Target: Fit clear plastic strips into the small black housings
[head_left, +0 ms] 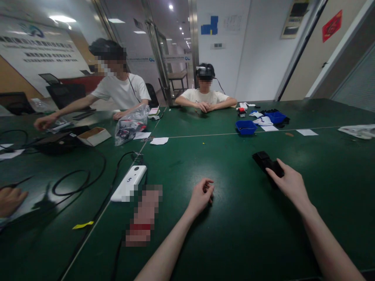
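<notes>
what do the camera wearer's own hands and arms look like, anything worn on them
The left hand and right hand are ungloved, with no ring that can be made out. The left forearm and right forearm are slim and bare to the picture's edge: no sleeve, watch, band or cable shows.

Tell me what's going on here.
A person at a green table has their right hand around a black object. Their left hand is loosely curled, with nothing visible in it. To its left lies a white device marked 5. Farther back on the right is a blue tray. Across the table, one person has their hands together, while another person stretches an arm out over the tabletop.
</notes>
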A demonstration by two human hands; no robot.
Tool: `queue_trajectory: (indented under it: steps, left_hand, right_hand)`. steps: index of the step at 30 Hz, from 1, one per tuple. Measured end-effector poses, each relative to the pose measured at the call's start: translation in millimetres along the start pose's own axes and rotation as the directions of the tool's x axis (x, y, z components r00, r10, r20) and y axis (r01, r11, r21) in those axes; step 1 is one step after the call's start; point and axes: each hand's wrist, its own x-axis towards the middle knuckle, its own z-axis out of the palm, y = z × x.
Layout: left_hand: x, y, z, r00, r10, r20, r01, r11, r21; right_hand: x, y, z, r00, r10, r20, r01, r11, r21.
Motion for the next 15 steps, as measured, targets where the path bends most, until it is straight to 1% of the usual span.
queue_trajectory:
  steps: [2,4,6,7,8,10,11,13,15]
  left_hand:
    - [-0.2,0.1,-0.2,1.0,0.004,-0.002,-0.004,1.0,-0.006]
    - [-0.3,0.5,-0.5,1.0,0.001,-0.002,-0.001,1.0,-0.012]
    - [-0.4,1.2,-0.7,1.0,-0.008,0.007,0.008,1.0,-0.029]
    - [-0.4,1.6,-0.8,1.0,-0.013,0.015,0.014,0.999,-0.043]
    - [-0.4,1.9,-0.8,1.0,-0.018,0.023,0.02,0.998,-0.06]
    - [-0.4,2.4,-0.6,0.999,-0.026,0.034,0.029,0.996,-0.09]
    - [-0.4,2.4,-0.5,0.999,-0.029,0.037,0.032,0.994,-0.1]
    - [-0.5,2.1,-0.5,0.999,-0.025,0.025,0.027,0.994,-0.107]
    - [-0.9,1.8,-0.9,1.0,-0.011,0.001,0.012,0.995,-0.095]
  right_hand:
    - [-1.0,-17.0,-1.0,0.996,-0.019,0.089,0.004,0.987,0.162]
    - [-4.8,-35.9,2.4,0.972,-0.098,0.213,0.016,0.935,0.355]
    - [-12.5,-54.9,11.6,0.915,-0.247,0.318,0.026,0.825,0.565]
    - [-17.9,-63.8,18.5,0.881,-0.301,0.364,-0.007,0.762,0.647]
    - [-24.2,-72.0,26.7,0.85,-0.311,0.426,-0.086,0.716,0.693]
    - [-37.9,-85.3,45.6,0.797,-0.255,0.547,-0.293,0.629,0.72]
    - [-44.7,-90.0,55.2,0.759,-0.246,0.603,-0.386,0.576,0.72]
    - [-56.3,-95.2,71.8,0.693,-0.306,0.653,-0.479,0.482,0.734]
    - [-63.4,-95.6,82.0,0.647,-0.375,0.663,-0.507,0.438,0.743]
